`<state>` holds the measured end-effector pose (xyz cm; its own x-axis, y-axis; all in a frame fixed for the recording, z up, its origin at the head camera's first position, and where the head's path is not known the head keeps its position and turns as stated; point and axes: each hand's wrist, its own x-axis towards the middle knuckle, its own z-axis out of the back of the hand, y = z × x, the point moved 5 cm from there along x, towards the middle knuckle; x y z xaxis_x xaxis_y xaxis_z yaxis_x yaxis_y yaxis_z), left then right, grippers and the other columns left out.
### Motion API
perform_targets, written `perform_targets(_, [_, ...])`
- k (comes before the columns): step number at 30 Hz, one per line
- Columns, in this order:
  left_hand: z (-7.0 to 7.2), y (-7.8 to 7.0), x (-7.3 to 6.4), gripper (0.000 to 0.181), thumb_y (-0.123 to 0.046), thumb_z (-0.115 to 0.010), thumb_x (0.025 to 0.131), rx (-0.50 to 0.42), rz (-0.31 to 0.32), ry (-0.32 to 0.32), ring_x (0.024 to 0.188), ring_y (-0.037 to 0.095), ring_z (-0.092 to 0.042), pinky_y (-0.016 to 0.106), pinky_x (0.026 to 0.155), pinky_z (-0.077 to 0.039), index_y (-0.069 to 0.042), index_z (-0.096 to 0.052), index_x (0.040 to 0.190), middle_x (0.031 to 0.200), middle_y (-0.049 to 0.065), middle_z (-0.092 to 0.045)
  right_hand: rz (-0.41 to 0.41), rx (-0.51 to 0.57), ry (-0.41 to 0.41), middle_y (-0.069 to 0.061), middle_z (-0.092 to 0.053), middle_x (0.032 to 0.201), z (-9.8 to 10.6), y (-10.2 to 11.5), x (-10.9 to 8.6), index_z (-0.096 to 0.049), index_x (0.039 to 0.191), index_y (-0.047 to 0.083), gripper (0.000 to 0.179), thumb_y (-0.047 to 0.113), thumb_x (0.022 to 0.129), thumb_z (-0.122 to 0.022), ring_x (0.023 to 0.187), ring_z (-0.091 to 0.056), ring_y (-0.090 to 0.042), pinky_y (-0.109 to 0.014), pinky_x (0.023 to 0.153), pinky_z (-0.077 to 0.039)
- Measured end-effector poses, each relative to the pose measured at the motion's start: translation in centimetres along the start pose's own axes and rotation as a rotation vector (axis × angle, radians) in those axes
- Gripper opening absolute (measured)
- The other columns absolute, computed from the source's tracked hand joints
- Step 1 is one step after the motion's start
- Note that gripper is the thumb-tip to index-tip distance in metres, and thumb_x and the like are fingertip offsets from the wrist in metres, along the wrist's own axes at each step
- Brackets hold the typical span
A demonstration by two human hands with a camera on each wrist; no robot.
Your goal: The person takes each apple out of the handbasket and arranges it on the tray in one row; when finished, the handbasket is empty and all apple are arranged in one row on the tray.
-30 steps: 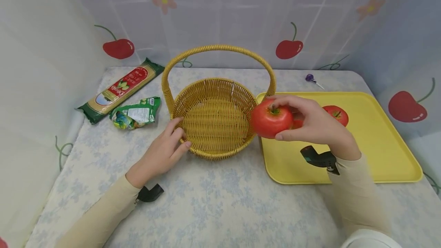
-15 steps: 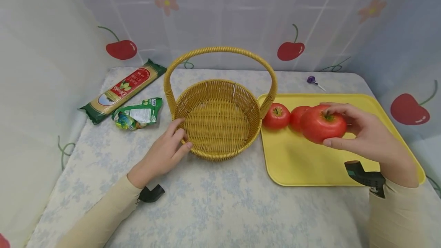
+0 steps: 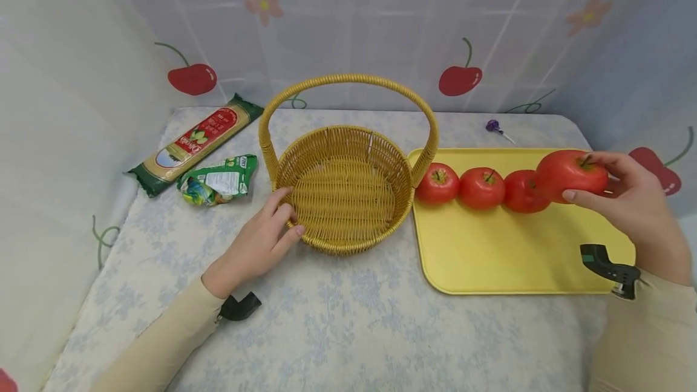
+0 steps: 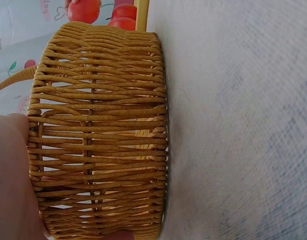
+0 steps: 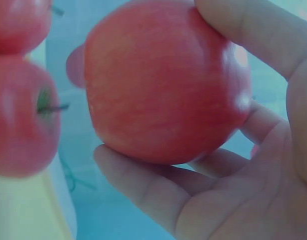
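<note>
My left hand (image 3: 262, 238) grips the near left rim of a golden woven basket (image 3: 348, 241) with a tall arched handle; nothing lies inside it. In the left wrist view the side weave of the basket (image 4: 98, 135) fills the middle. At the right, my right hand (image 3: 634, 204) holds a red apple (image 3: 569, 175) above the yellow tray (image 3: 501, 259), thumb and fingers around it. In the right wrist view this apple (image 5: 168, 85) is between thumb and fingers. A row of three red apples (image 3: 481, 188) lies along the tray, and the held one partly overlaps the rightmost.
A long noodle packet (image 3: 196, 144) and a crumpled green snack bag (image 3: 218, 180) lie left of the basket. Behind the tray is a purple lollipop (image 3: 493, 126). A printed curtain (image 3: 348, 29) hangs behind the table.
My right hand has carried the apple rightward, from beside the basket rim to over the right part of the tray, uncovering the row of apples. My left hand stays on the basket.
</note>
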<state>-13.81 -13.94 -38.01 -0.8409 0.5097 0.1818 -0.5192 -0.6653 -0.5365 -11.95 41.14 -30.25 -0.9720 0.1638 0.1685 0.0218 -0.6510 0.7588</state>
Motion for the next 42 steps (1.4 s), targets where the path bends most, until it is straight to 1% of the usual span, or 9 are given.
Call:
perform_targets(3, [-0.1,0.0,0.0,0.013,-0.024,-0.057,0.104,0.001,-0.004,-0.005,0.097,0.031,-0.067,0.038,0.074,-0.047,-0.013,-0.053,0.097,0.159,0.024,-0.033,-0.051,-0.009,-0.033,0.028,-0.045,0.115,0.5,-1.2,0.2,-0.052,0.126,0.037,0.053,0.004,0.091,-0.074,0.094,-0.05,0.01,0.0,0.068,-0.044])
perform_targets(6, [-0.1,0.0,0.0,0.012,-0.023,-0.057,0.104,0.003,-0.005,-0.009,0.095,0.03,-0.066,0.037,0.073,-0.046,-0.013,-0.053,0.097,0.159,0.023,-0.034,-0.094,-0.015,-0.066,0.029,-0.045,0.112,0.9,-2.3,0.4,-0.051,0.123,0.04,0.051,0.007,0.092,-0.074,0.093,-0.048,0.01,0.001,0.069,-0.043])
perform_targets(10, [-0.1,0.0,0.1,0.012,-0.022,-0.058,0.104,0.004,-0.004,-0.007,0.104,0.033,-0.066,0.038,0.075,-0.047,-0.013,-0.053,0.097,0.159,0.023,-0.034,-0.163,-0.027,-0.079,0.031,-0.045,0.107,1.2,-3.7,0.4,-0.048,0.119,0.043,0.048,0.013,0.093,-0.074,0.091,-0.046,0.009,0.001,0.068,-0.042])
perform_targets(14, [-0.1,-0.1,0.0,0.012,-0.022,-0.058,0.104,0.001,-0.003,-0.006,0.106,0.034,-0.066,0.038,0.075,-0.047,-0.013,-0.053,0.097,0.159,0.023,-0.034,-0.211,-0.033,-0.089,0.032,-0.045,0.105,1.4,-4.8,0.4,-0.047,0.118,0.045,0.046,0.018,0.093,-0.075,0.091,-0.045,0.009,0.001,0.068,-0.041])
perform_targets(17, [0.0,-0.1,0.0,0.012,-0.023,-0.058,0.103,0.002,-0.003,-0.006,0.106,0.034,-0.066,0.038,0.075,-0.047,-0.013,-0.053,0.097,0.159,0.023,-0.034,-0.224,-0.029,-0.094,0.032,-0.045,0.106,1.4,-5.2,0.5,-0.048,0.119,0.044,0.045,0.02,0.093,-0.075,0.092,-0.045,0.009,0.001,0.069,-0.041])
perform_targets(23, [0.0,0.0,0.1,0.012,-0.021,-0.058,0.103,0.001,-0.007,-0.01,0.094,0.03,-0.067,0.035,0.072,-0.046,-0.013,-0.053,0.096,0.158,0.024,-0.034,-0.255,-0.028,-0.1,0.032,-0.044,0.105,1.4,-6.2,0.7,-0.047,0.118,0.045,0.044,0.022,0.093,-0.075,0.092,-0.044,0.008,0.001,0.069,-0.04])
perform_targets(30, [0.0,0.0,0.1,0.012,-0.02,-0.059,0.103,-0.003,-0.008,-0.008,0.103,0.035,-0.067,0.038,0.074,-0.047,-0.013,-0.052,0.096,0.158,0.024,-0.034,-0.299,-0.077,-0.097,0.034,-0.041,0.104,1.1,-8.1,0.9,-0.046,0.111,0.047,0.038,0.03,0.093,-0.075,0.094,-0.038,0.005,-0.002,0.066,-0.041])
perform_targets(35, [-0.1,0.0,0.1,0.013,-0.021,-0.058,0.103,-0.001,-0.015,-0.013,0.097,0.032,-0.067,0.037,0.073,-0.046,-0.013,-0.052,0.096,0.158,0.025,-0.034,-0.324,-0.103,-0.081,0.035,-0.038,0.103,0.9,-8.8,1.0,-0.044,0.11,0.05,0.039,0.033,0.093,-0.074,0.097,-0.034,0.005,-0.004,0.066,-0.041])
perform_targets(42, [0.0,-0.1,0.0,0.027,-0.037,-0.049,0.108,0.001,-0.019,-0.014,0.099,0.033,-0.067,0.037,0.073,-0.047,-0.013,-0.053,0.097,0.158,0.024,-0.035,-0.325,-0.104,-0.044,0.035,-0.039,0.104,0.6,-9.4,0.8,-0.045,0.112,0.05,0.04,0.034,0.092,-0.075,0.097,-0.033,0.006,-0.005,0.065,-0.042])
